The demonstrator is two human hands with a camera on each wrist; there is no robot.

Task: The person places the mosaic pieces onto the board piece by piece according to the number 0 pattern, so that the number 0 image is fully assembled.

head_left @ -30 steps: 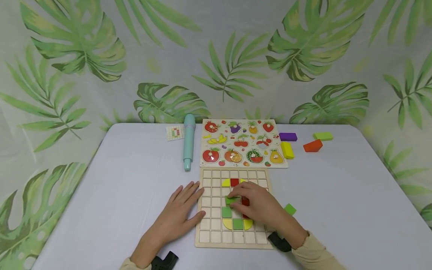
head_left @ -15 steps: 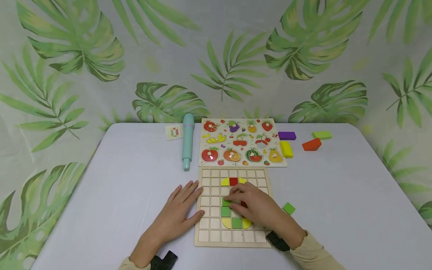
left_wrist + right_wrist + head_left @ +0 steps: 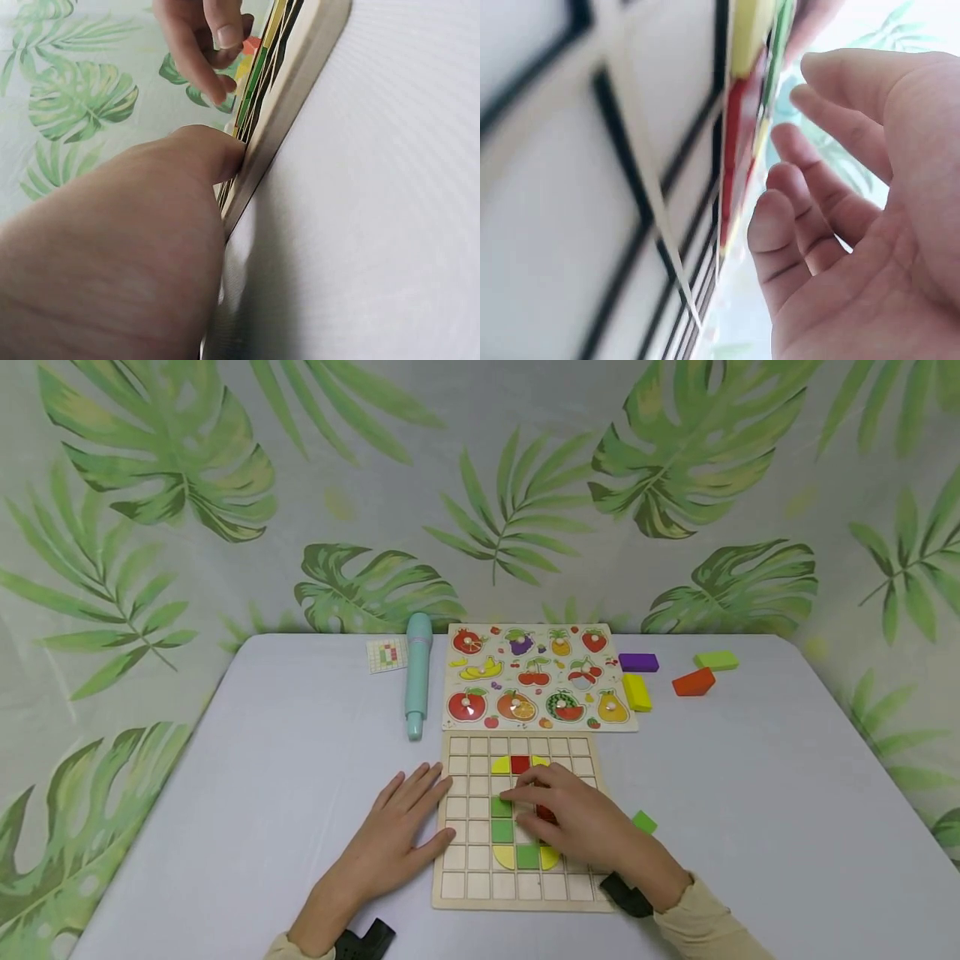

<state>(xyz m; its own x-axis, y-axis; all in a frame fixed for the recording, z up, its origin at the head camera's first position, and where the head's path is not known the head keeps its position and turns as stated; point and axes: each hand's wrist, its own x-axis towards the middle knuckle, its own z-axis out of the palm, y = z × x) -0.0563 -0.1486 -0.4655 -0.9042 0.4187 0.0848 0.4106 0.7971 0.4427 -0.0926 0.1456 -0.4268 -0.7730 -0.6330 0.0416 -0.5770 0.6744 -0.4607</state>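
A wooden grid board [image 3: 438, 881] lies in front of me, with green, red and yellow tiles forming a ring in its cells. My right hand [image 3: 576, 817] hovers over the ring and hides part of its right side. Its index fingertip is at a green square tile [image 3: 501, 808] lying in a cell; whether it touches cannot be told. The right wrist view shows the right hand's fingers [image 3: 772, 225] spread apart, holding nothing. My left hand [image 3: 396, 837] lies flat on the table with its fingertips and thumb against the board's left edge.
A fruit peg puzzle [image 3: 498, 687] touches the board's far side. Left of it lie a teal pen-like stick [image 3: 417, 677] and a small pattern card [image 3: 386, 655]. Purple [image 3: 638, 662], yellow [image 3: 637, 692], red [image 3: 693, 682] and lime [image 3: 716, 660] blocks lie right. A green tile [image 3: 643, 822] is beside my right wrist.
A second ago my right hand pinched the green tile over the board. The tile has gone down into its cell on the left of the ring, and the fingers have let go.
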